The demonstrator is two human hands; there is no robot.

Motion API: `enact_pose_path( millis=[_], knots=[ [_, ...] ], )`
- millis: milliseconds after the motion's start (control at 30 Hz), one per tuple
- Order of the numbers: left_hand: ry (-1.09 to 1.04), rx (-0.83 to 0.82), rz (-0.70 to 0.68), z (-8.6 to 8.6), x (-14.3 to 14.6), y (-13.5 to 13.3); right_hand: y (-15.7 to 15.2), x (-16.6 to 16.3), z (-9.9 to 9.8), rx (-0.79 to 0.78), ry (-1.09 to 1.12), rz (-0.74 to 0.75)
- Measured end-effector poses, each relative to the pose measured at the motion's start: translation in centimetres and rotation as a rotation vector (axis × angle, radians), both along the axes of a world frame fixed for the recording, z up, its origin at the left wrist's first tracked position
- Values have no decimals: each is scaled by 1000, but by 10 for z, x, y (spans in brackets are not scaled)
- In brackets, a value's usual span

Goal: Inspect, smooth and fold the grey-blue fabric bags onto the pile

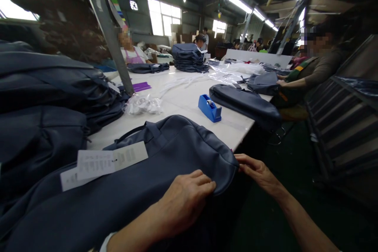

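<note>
At lower center, the left hand (pixel 189 195) rests with fingers bent together on a navy bag (pixel 177 149) stretched across the frame's lower half (from my remote post, I cannot tell whether its hidden thumb grips), while the right hand (pixel 261 171) pinches the bag's end, right of center, apparently to steady that corner. Paper tags (pixel 97 164) lie at lower left; mid-frame, a blue tape dispenser (pixel 209 108) stands on the white table (pixel 180 104), likely for easy reach.

And there they are, printed paper hang tags (pixel 96 163) on the navy bag (pixel 180 151), but no word's legible from here!
</note>
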State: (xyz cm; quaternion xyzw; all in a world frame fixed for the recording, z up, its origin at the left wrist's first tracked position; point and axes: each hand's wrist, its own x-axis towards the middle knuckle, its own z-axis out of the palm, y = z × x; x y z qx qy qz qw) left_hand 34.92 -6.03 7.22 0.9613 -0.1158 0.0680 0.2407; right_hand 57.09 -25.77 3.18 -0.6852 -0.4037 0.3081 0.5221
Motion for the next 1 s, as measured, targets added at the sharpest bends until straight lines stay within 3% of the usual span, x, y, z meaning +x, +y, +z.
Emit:
enact_pose_path(
  millis=[167, 300, 467, 600, 700, 800, 1000],
  knots=[
    [-20, 8, -11, -3, 2, 1, 0, -1, 0, -93, -58, 54],
    [-33, 53, -24, -9, 2, -2, 9, -5, -15, -78, -247, -27],
    [-119, 217, -56, -33, 5, -15, 29, 0, -32, 35, -576, -5],
    [-47, 313, -63, -53, 11, -25, 36, 6, -52, 124, -648, -22],
    [34, 270, 26, -63, 12, -32, 37, 8, -63, 119, -631, -50],
    [-37, 251, 156, -72, 8, -39, 37, 9, -65, 128, -609, -56],
    [-77, 513, 301, -98, 3, -55, 34, 6, -57, 129, -554, -133]
  ],
)
